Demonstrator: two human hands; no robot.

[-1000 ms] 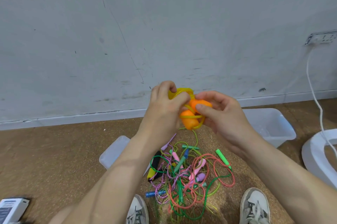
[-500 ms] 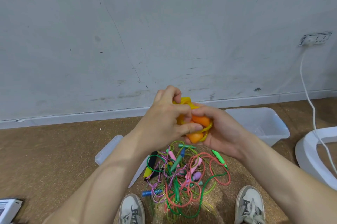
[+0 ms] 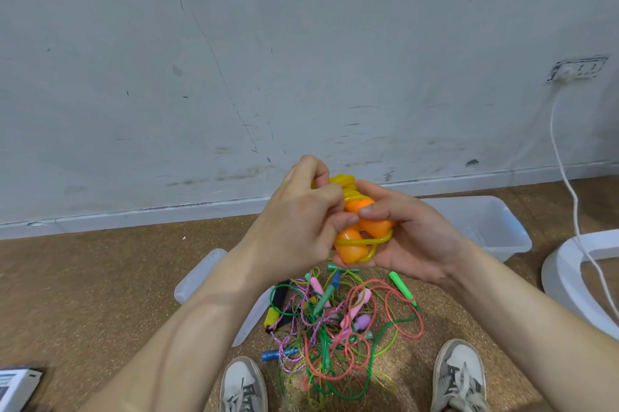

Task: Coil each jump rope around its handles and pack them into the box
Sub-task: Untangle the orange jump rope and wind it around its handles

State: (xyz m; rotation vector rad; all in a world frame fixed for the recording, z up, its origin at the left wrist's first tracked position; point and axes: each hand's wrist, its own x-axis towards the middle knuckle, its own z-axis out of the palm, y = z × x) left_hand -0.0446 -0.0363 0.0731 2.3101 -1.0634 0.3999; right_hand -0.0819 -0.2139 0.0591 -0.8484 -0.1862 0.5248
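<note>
Both hands hold a yellow jump rope with two orange handles (image 3: 363, 234) at chest height above the floor. My right hand (image 3: 412, 237) cradles the handles from below, its thumb pressed on one handle. My left hand (image 3: 301, 220) grips the yellow cord wound round the handles, fingers curled over the top. A clear plastic box (image 3: 495, 227) stands on the floor behind my right hand. Below the hands lies a tangled pile of jump ropes (image 3: 338, 321) in red, green, pink, purple and blue.
The box lid (image 3: 204, 277) lies on the cork floor left of the pile. My two shoes (image 3: 243, 385) frame the pile's near side. A white round object (image 3: 569, 274) and a white cable sit at right. A small carton (image 3: 16, 388) is at bottom left.
The hands have come closer together and dropped a little. More of the yellow cord now sits wound tight round the orange handles, with the loose loop gone.
</note>
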